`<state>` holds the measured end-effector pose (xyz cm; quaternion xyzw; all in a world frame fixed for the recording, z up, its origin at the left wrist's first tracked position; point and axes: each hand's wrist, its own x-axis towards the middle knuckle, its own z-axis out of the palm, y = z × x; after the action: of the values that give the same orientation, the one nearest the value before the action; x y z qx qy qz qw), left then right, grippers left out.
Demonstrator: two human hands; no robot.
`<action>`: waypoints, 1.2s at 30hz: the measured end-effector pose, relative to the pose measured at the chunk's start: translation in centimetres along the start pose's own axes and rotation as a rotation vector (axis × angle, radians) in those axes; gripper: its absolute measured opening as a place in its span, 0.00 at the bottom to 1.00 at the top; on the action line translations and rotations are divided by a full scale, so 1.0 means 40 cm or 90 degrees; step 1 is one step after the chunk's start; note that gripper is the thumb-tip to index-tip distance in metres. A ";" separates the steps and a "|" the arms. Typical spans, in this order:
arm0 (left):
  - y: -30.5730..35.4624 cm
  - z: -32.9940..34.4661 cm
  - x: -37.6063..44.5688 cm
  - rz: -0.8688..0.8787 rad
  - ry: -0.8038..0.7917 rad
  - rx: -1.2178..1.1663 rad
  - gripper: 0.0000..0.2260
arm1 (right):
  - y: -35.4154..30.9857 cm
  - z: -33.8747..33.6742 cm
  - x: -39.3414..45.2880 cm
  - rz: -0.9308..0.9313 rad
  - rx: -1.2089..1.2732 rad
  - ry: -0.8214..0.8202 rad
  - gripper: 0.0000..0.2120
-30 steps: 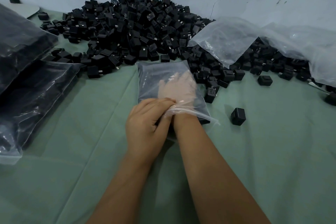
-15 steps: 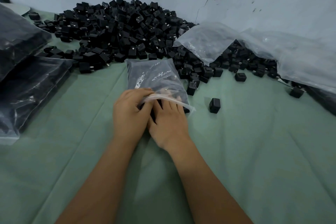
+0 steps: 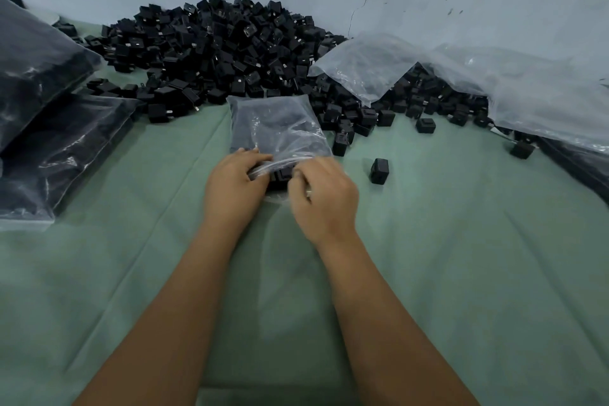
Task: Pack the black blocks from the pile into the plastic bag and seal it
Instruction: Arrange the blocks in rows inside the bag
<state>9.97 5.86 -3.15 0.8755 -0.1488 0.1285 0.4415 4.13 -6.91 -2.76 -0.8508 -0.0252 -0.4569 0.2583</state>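
Note:
A clear plastic bag (image 3: pixel 275 128) filled with black blocks lies on the green cloth, its open mouth facing me. My left hand (image 3: pixel 230 186) grips the left side of the mouth, fingers curled over the rim. My right hand (image 3: pixel 324 198) pinches the right side of the mouth; it is blurred. Black blocks show in the gap between my hands. A big pile of black blocks (image 3: pixel 217 53) lies behind the bag against the wall.
Filled dark bags (image 3: pixel 49 142) are stacked at the left. Crumpled clear plastic bags (image 3: pixel 494 82) lie over the pile at the right. Loose blocks (image 3: pixel 379 171) sit on the green cloth (image 3: pixel 461 273) right of my hands. A grey wall stands behind.
My right hand came out of the bag and now holds its mouth from outside on the right. My left hand kept hold of the left rim.

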 end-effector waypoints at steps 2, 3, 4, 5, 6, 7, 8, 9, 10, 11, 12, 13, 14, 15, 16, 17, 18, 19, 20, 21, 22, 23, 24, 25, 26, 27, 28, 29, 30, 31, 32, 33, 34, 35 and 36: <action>-0.004 -0.001 0.004 -0.010 -0.006 -0.002 0.14 | 0.025 -0.028 0.004 0.113 0.013 0.090 0.11; -0.005 -0.001 0.005 -0.008 -0.008 -0.007 0.14 | 0.035 -0.045 0.008 0.167 -0.021 0.113 0.11; -0.006 -0.002 0.006 -0.007 -0.012 -0.015 0.13 | 0.057 -0.056 0.011 0.229 -0.052 0.116 0.12; -0.007 -0.003 0.007 -0.011 -0.018 -0.025 0.13 | 0.078 -0.067 0.014 0.300 -0.078 0.093 0.15; -0.009 -0.005 0.008 -0.019 -0.022 -0.035 0.12 | 0.098 -0.077 0.017 0.376 -0.094 0.056 0.18; -0.011 -0.008 0.010 -0.035 -0.026 -0.046 0.12 | 0.116 -0.085 0.018 0.455 -0.102 0.013 0.20; -0.014 -0.012 0.013 -0.054 -0.035 -0.062 0.11 | 0.131 -0.091 0.020 0.510 -0.111 -0.031 0.21; -0.018 -0.017 0.016 -0.073 -0.050 -0.084 0.11 | 0.142 -0.093 0.019 0.535 -0.120 -0.070 0.21; -0.022 -0.023 0.018 -0.085 -0.067 -0.107 0.11 | 0.150 -0.090 0.016 0.540 -0.123 -0.092 0.22; -0.026 -0.028 0.017 -0.090 -0.082 -0.126 0.12 | 0.152 -0.085 0.014 0.533 -0.119 -0.096 0.22; -0.030 -0.032 0.014 -0.090 -0.094 -0.140 0.13 | 0.147 -0.081 0.015 0.518 -0.101 -0.083 0.22; -0.032 -0.034 0.009 -0.087 -0.103 -0.154 0.15 | 0.139 -0.077 0.015 0.506 -0.065 -0.060 0.21; -0.034 -0.034 0.004 -0.084 -0.108 -0.171 0.16 | 0.130 -0.073 0.015 0.495 -0.015 -0.035 0.20; -0.034 -0.034 0.000 -0.081 -0.110 -0.195 0.17 | 0.120 -0.069 0.014 0.488 0.039 -0.009 0.19; -0.035 -0.034 -0.003 -0.078 -0.109 -0.225 0.16 | 0.110 -0.064 0.014 0.482 0.087 0.015 0.18; -0.037 -0.035 -0.005 -0.079 -0.103 -0.260 0.15 | 0.099 -0.060 0.014 0.474 0.124 0.033 0.17; -0.038 -0.036 -0.007 -0.082 -0.094 -0.295 0.13 | 0.087 -0.057 0.014 0.459 0.145 0.045 0.17; -0.039 -0.040 -0.009 -0.086 -0.083 -0.323 0.12 | 0.074 -0.054 0.014 0.425 0.146 0.051 0.16; -0.040 -0.043 -0.011 -0.088 -0.071 -0.347 0.11 | 0.058 -0.053 0.012 0.367 0.124 0.055 0.16; -0.039 -0.045 -0.013 -0.087 -0.061 -0.367 0.11 | 0.043 -0.052 0.008 0.296 0.098 0.054 0.15; -0.040 -0.046 -0.013 -0.084 -0.053 -0.387 0.10 | 0.027 -0.052 0.002 0.229 0.080 0.047 0.15; -0.040 -0.046 -0.011 -0.082 -0.048 -0.404 0.09 | 0.010 -0.050 -0.005 0.175 0.079 0.034 0.14; -0.039 -0.045 -0.008 -0.081 -0.046 -0.417 0.08 | -0.007 -0.047 -0.013 0.130 0.084 0.016 0.14; -0.037 -0.044 -0.005 -0.082 -0.043 -0.422 0.07 | -0.022 -0.040 -0.020 0.089 0.085 -0.006 0.14; -0.034 -0.041 -0.002 -0.084 -0.034 -0.416 0.07 | -0.036 -0.032 -0.025 0.057 0.077 -0.035 0.14; -0.032 -0.037 0.002 -0.091 -0.016 -0.403 0.08 | -0.048 -0.024 -0.027 0.034 0.058 -0.070 0.14; -0.031 -0.032 0.005 -0.103 0.007 -0.387 0.08 | -0.056 -0.016 -0.027 0.013 0.029 -0.101 0.14; -0.031 -0.028 0.007 -0.114 0.026 -0.374 0.08 | -0.058 -0.009 -0.026 -0.007 -0.004 -0.123 0.14; -0.032 -0.022 0.007 -0.123 0.039 -0.366 0.08 | -0.057 -0.004 -0.025 -0.022 -0.033 -0.139 0.14; -0.033 -0.019 0.007 -0.129 0.044 -0.364 0.07 | -0.053 0.001 -0.023 -0.021 -0.052 -0.157 0.14; -0.034 -0.016 0.007 -0.129 0.043 -0.368 0.07 | -0.049 0.003 -0.022 -0.003 -0.062 -0.176 0.16; -0.034 -0.017 0.005 -0.123 0.039 -0.376 0.07 | -0.044 0.004 -0.021 0.030 -0.064 -0.190 0.17; -0.033 -0.018 0.003 -0.114 0.034 -0.388 0.07 | -0.040 0.005 -0.019 0.064 -0.065 -0.196 0.17; -0.031 -0.021 0.000 -0.102 0.028 -0.399 0.07 | -0.036 0.006 -0.019 0.085 -0.072 -0.192 0.17; -0.029 -0.022 -0.003 -0.092 0.019 -0.406 0.07 | -0.033 0.008 -0.018 0.090 -0.090 -0.184 0.17</action>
<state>10.19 7.24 -3.54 0.6995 -0.1129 0.0566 0.7034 3.59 -5.49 -2.95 -0.9232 0.0299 -0.3114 0.2231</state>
